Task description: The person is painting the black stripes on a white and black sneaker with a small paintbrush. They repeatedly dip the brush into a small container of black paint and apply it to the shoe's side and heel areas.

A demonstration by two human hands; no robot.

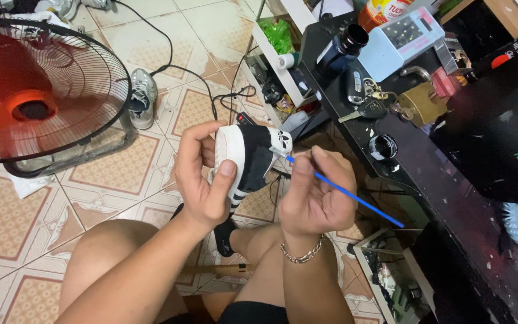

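We're mid-touch-up — left hand point(202, 180) grips the black-and-white sneaker point(250, 159) above the knees, right hand point(313, 192) pinches 1 blue brush point(346, 192), tip at the heel. Next stroke, we reckon, needs a steady wrist.

beige tiled floor point(115, 174) with reddish-brown patterned squares; a red-bladed fan point(37, 96) in a black wire cage stands left. a cluttered black table point(451, 180) runs along the right, possibly paint-speckled. 1 grey sneaker point(143, 96) lies beside the fan.
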